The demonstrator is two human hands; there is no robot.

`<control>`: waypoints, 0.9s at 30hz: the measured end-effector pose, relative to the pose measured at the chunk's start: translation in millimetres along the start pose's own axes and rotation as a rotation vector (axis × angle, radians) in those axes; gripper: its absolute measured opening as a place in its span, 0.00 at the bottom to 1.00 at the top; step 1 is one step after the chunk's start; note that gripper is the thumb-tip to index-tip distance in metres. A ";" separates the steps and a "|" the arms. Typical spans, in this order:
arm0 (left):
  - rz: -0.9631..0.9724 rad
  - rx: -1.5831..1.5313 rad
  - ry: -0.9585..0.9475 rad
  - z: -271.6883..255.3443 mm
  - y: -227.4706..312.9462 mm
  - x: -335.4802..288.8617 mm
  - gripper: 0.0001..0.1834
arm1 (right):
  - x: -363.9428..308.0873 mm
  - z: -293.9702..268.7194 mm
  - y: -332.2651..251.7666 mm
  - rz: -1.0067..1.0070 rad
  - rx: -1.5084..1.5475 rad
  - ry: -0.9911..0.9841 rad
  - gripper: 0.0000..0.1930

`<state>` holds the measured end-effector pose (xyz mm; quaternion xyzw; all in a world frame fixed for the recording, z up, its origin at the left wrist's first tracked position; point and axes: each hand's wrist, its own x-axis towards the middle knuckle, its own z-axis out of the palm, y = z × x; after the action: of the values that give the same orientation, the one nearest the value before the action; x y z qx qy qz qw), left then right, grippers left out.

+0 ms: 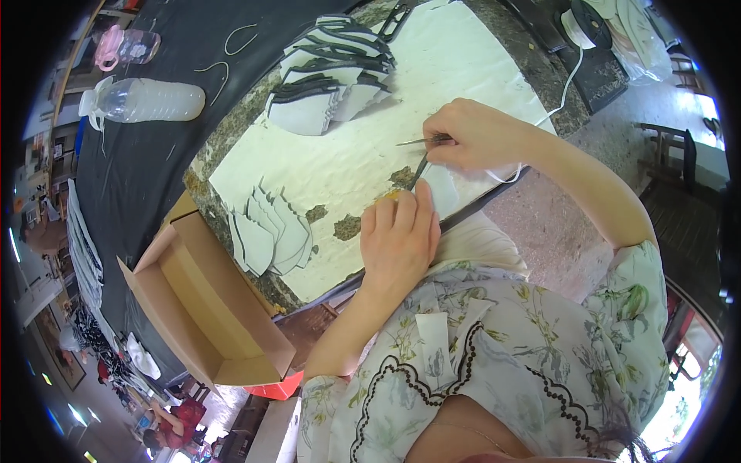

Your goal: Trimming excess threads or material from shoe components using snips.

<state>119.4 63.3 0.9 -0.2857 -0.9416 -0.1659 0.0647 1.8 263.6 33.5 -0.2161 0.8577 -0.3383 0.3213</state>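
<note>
My right hand (pixel 478 136) is closed round a pointed metal tool (pixel 421 142) whose tip sticks out to the left; the fingers hide the rest of it. Below that hand lies a white panel (pixel 441 191) with a dark strip along its edge, at the board's near side. My left hand (pixel 399 235) holds the panel down at its left edge, fingers bent over it and thumb out of sight. A white cord (pixel 569 89) passes by my right wrist. Farther off, a stack of dark-edged white panels (pixel 328 73) fans out, and several more panels (pixel 270 230) overlap at the left.
A white board (pixel 455 54) with worn patches covers the worktop. An open cardboard box (pixel 204 297) stands against its left side. Two bottles, one clear (pixel 158 100) and one pink-lidded (pixel 127 48), lie on black cloth. A cord spool (pixel 583 29) sits far right.
</note>
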 end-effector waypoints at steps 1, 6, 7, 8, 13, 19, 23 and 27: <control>0.006 -0.003 0.000 -0.1 0.2 1.1 0.29 | 0.0 4.1 3.5 -0.039 -0.057 0.065 0.10; 0.026 0.005 -0.017 0.3 0.6 9.7 0.29 | -0.8 10.0 3.8 -0.033 -0.141 0.138 0.11; 0.032 0.004 -0.018 0.1 0.9 11.9 0.29 | -0.4 11.9 5.2 -0.030 -0.155 0.158 0.11; 0.039 0.020 -0.032 -0.1 1.3 13.9 0.30 | -0.8 12.5 6.6 -0.026 -0.169 0.178 0.11; 0.065 0.044 -0.081 -5.7 0.8 24.0 0.32 | -0.1 -12.3 8.3 0.062 -0.030 0.027 0.10; 0.073 0.050 -0.138 -10.0 0.8 33.0 0.34 | -7.0 -6.2 14.8 -0.005 -0.162 0.153 0.10; 0.085 0.076 -0.219 -16.3 5.9 45.6 0.35 | -12.1 -6.9 0.2 0.140 -0.347 0.104 0.10; 0.053 0.095 -0.204 -10.3 3.2 40.9 0.34 | -27.7 -9.4 4.5 0.045 -0.444 0.561 0.13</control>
<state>87.6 83.4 20.3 -0.3224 -0.9423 -0.0893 -0.0137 14.0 287.1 46.8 -0.1606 0.9696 -0.1826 0.0256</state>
